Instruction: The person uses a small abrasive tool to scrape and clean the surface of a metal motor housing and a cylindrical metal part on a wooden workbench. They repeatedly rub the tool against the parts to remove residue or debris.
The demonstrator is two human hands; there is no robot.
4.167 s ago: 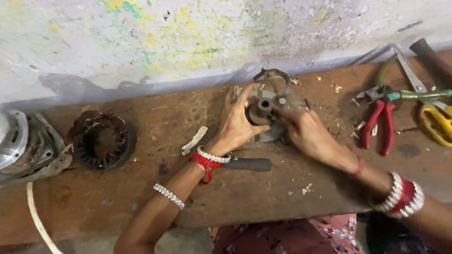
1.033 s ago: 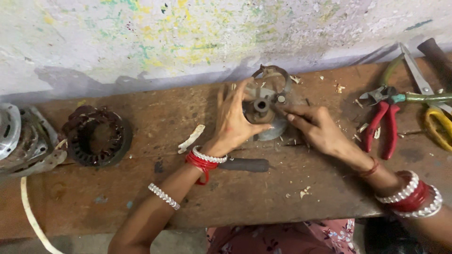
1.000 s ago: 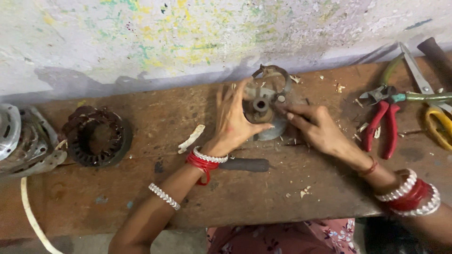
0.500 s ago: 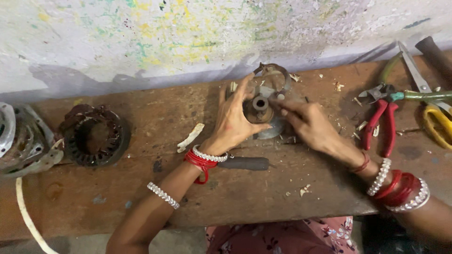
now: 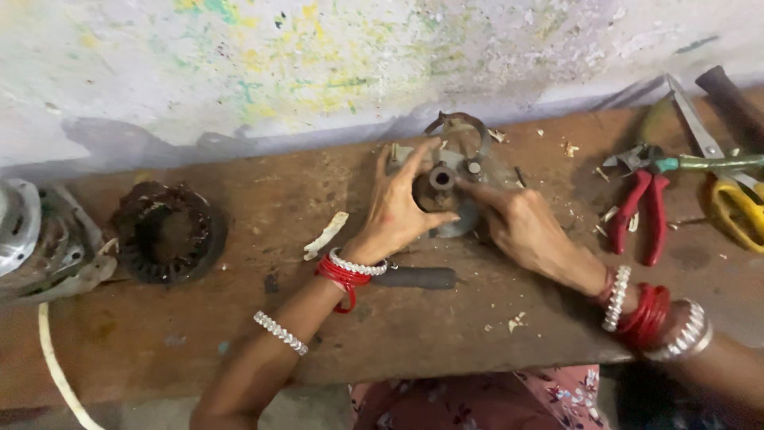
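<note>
The left hand point(image 5: 398, 211) curls loosely around a round grey metal motor housing point(image 5: 446, 195), thumb and fingers pinching its central hub. The right hand point(image 5: 521, 227) presses fingertips on its right side. The housing is dirty and worn, lying near the back edge of a scarred wooden bench point(image 5: 239, 334) below a paint-spattered wall point(image 5: 278, 64).

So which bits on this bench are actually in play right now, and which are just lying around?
In hand:
- metal motor housing, gripped by the left hand
- right hand, fingertips on the housing's hub

Lying about:
- wound stator ring
- silver end cover
- red-handled pliers
- yellow-handled scissors
- dark tool handle
- white cord
</note>
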